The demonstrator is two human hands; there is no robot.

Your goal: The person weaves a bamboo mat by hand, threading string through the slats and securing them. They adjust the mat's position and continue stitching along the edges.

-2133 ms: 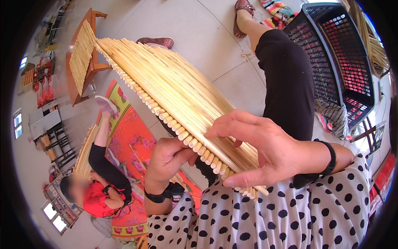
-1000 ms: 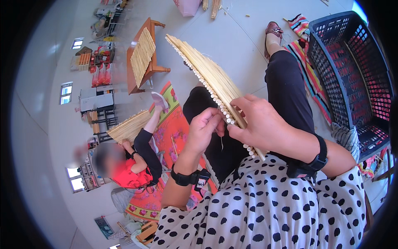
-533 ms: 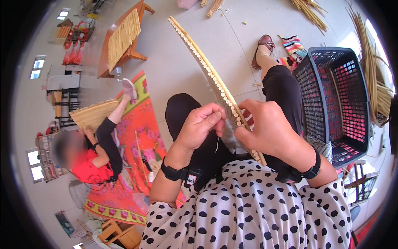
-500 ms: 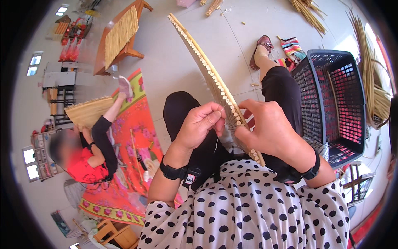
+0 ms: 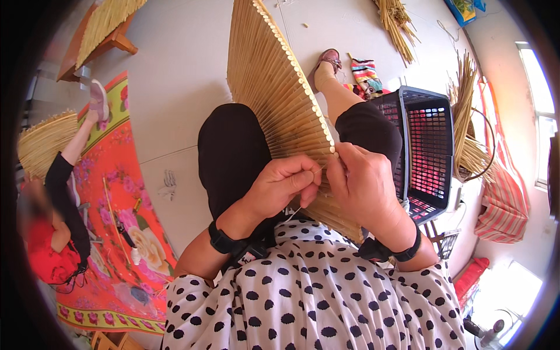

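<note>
A mat of straw-coloured reed stalks (image 5: 271,76) stands tilted over my lap, its row of round cut ends running along the upper right edge. My right hand (image 5: 367,186) is closed on that edge, thumb and forefinger pinching near the cut ends. Just left of it, my left hand (image 5: 286,185) is closed too, thumb against forefinger on a thin pale thread (image 5: 296,213). The thread hangs below the left fingers, and a short stretch runs toward the mat's edge. The mat's lower part passes behind my right hand.
A dark plastic basket (image 5: 429,151) stands right of my knee, with reed bundles (image 5: 465,116) beyond it. More reeds (image 5: 396,26) lie on the floor ahead. At left, another person in red (image 5: 49,245) sits by a floral red cloth (image 5: 116,204) with a similar mat (image 5: 46,143).
The mat has tipped from nearly edge-on to show its broad ribbed face. Both hands stay close together at its edge. My view has swung to the right.
</note>
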